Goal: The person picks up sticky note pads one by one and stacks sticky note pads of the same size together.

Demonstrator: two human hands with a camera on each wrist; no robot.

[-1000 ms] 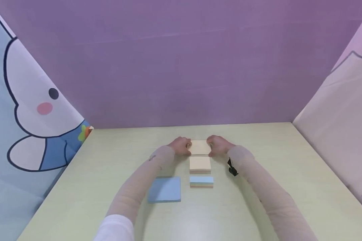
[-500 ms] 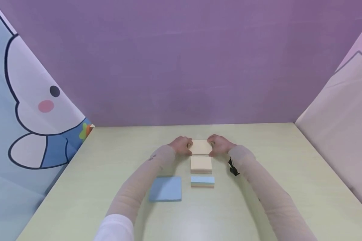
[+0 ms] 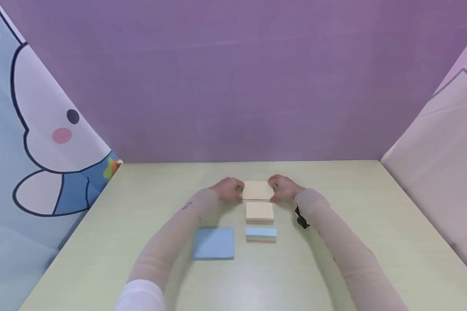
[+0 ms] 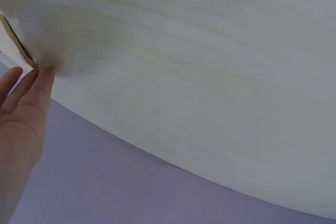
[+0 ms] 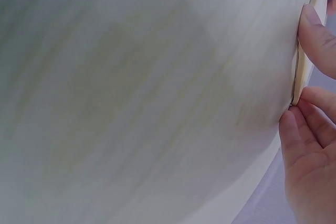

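Note:
A cream sticky note pad (image 3: 258, 190) lies flat on the pale table, in line behind the smaller pads. My right hand (image 3: 285, 187) holds its right side between thumb and fingers; in the right wrist view the thumb (image 5: 317, 39) presses the near edge and the fingertips meet at a corner. At the left side is my left hand (image 3: 228, 188), its fingers (image 4: 39, 87) fairly straight with the tips right at the pad's corner. Just nearer lies a smaller cream pad (image 3: 259, 211). Nearer still sits a narrow pad (image 3: 261, 233), blue on top with coloured layers beneath.
A larger blue pad (image 3: 214, 244) lies to the left of the narrow one, by my left forearm. The table (image 3: 354, 207) ends at a purple backdrop (image 3: 233, 86). Printed fabric (image 3: 43, 129) with a cartoon figure hangs along the left side, pale fabric (image 3: 443, 164) along the right.
My left hand has shifted slightly left, baring more of the rear cream pad's left edge. My right hand stays at its side of the pad. The head view has tilted a little.

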